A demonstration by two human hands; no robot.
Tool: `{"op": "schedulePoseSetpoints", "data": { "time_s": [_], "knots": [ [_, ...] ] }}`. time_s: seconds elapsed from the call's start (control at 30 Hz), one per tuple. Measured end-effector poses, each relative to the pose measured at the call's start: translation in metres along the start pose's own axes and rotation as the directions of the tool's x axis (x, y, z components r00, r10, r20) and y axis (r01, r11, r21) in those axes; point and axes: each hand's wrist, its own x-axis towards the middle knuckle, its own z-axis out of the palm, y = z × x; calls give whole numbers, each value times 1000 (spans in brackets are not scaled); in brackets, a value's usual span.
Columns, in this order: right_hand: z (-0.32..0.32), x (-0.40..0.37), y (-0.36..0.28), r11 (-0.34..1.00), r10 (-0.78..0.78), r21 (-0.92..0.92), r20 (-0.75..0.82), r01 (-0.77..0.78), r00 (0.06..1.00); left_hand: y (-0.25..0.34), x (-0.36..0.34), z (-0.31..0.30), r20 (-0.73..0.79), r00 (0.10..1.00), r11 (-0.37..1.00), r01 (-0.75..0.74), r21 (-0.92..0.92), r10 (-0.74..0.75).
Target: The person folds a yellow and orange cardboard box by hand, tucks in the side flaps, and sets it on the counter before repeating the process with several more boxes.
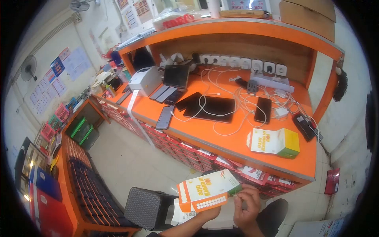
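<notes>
A white, yellow and orange carton printed "joy in every bite" is held above my lap. Beneath its lower edge my left hand supports it, the fingers mostly hidden under the carton. At the carton's green right end, my right hand pinches the edge or a flap with bent fingers. A white printed sheet or flap shows below the carton's left end. A similar carton lies on the orange counter, near its right front corner.
The counter bears a black tablet, phones, tangled white cables, a row of sockets, a white label printer and a black card terminal. A black stool stands at my left. Red packets fill the shelf below the counter.
</notes>
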Motion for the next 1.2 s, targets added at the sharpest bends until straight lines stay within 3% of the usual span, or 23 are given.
{"op": "schedulePoseSetpoints", "data": {
  "time_s": [0.13, 0.2, 0.23, 0.3, 0.33, 0.43, 0.57, 0.63, 0.7, 0.77, 0.9, 0.93, 0.97, 1.03, 1.07, 1.2],
  "knots": [
    [2, -3, 7, 1000, 0, -23, -14, 0, 1000, -11, -9, 7, -13, 998, 996, -57, 73, 58],
    [4, -3, 6, 998, -14, -59, -11, 13, 1000, -9, -17, 7, 40, 988, 979, 156, -131, -152],
    [4, -3, 5, 997, -5, -72, -21, 3, 1000, -7, -16, 5, 58, 987, 979, 157, -133, -150],
    [3, -3, 4, 996, -41, -76, -27, 39, 999, -3, -7, 4, 66, 997, 993, 25, 114, -33],
    [3, -4, 6, 997, -46, -67, -58, 42, 997, 0, -5, 4, 82, 996, 994, 24, 110, -33],
    [3, -4, 5, 986, -85, -146, -51, 77, 995, 13, -2, 6, -107, 964, 969, -234, 82, 242],
    [5, -6, 7, 991, -84, -111, -72, 76, 994, 17, -5, 5, -77, 978, 977, -186, 108, 194],
    [3, -3, 6, 992, -75, -106, -91, 65, 993, 20, -3, 5, -84, 974, 977, -210, 37, 212],
    [-1, 0, 3, 988, -106, -125, -114, 92, 988, 32, -2, 2, -30, 959, 891, -249, 378, 281],
    [-1, 1, 4, 985, -116, -141, -109, 100, 987, 35, -6, 8, -74, 980, 947, -158, 279, 185],
    [-3, 1, 3, 991, -95, -102, -98, 85, 991, 25, -9, 11, -88, 983, 976, -146, 159, 162],
    [-2, -1, 4, 993, -82, -93, -112, 71, 990, 18, -9, 12, -52, 993, 986, -114, -120, 108],
    [-2, -4, 2, 995, -56, -88, -106, 47, 993, 15, -13, 13, -42, 996, 990, -89, -114, 85],
    [-2, -1, 3, 996, -54, -77, -131, 45, 990, 18, -11, 17, -29, 999, 941, -49, -335, 41],
    [-2, -1, 4, 996, -65, -75, -130, 56, 989, 7, -17, 20, 3, 998, 884, 59, -465, -65],
    [-1, 0, 3, 994, -67, -90, -126, 55, 990, -5, -19, 20, 3, 1000, 881, 29, -472, -31]
  ]
}}
